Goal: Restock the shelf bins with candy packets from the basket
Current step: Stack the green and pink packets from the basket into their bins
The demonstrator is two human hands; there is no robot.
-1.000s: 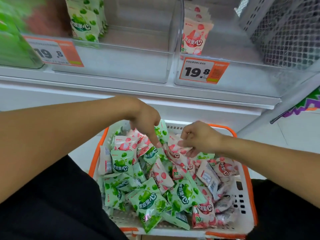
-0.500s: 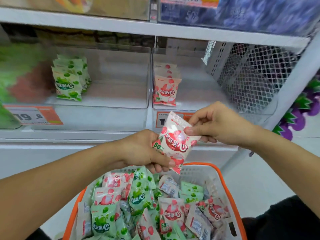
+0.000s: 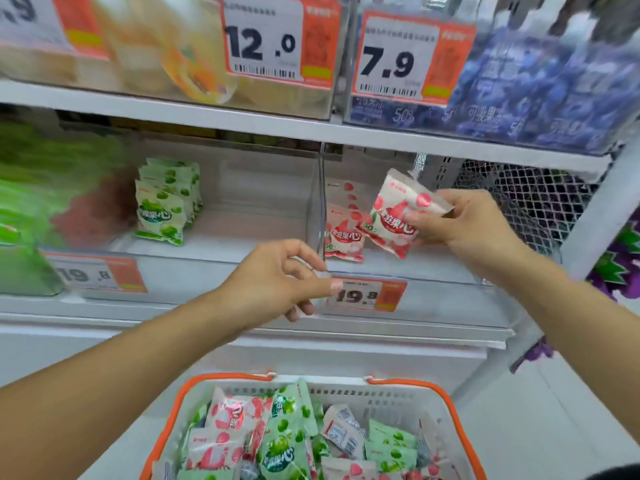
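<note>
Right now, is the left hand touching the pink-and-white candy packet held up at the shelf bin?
Apart. The head view shows the left hand low by the price tag, with bare bin front separating it from the packet.

At upper centre of the frame a price tag [image 3: 280, 39] on the top shelf bin reads "12.0", and the tag to its right [image 3: 408, 58] reads "7.9"; the blue packets [image 3: 540, 95] beside it show "50%". Lower down, the tag at left [image 3: 95, 274] reads "19.8", and so does the centre tag [image 3: 367, 295]. The pink packet [image 3: 398, 216] right of centre and the one standing in the bin [image 3: 343, 237] both carry "50%" and Chinese characters
</note>
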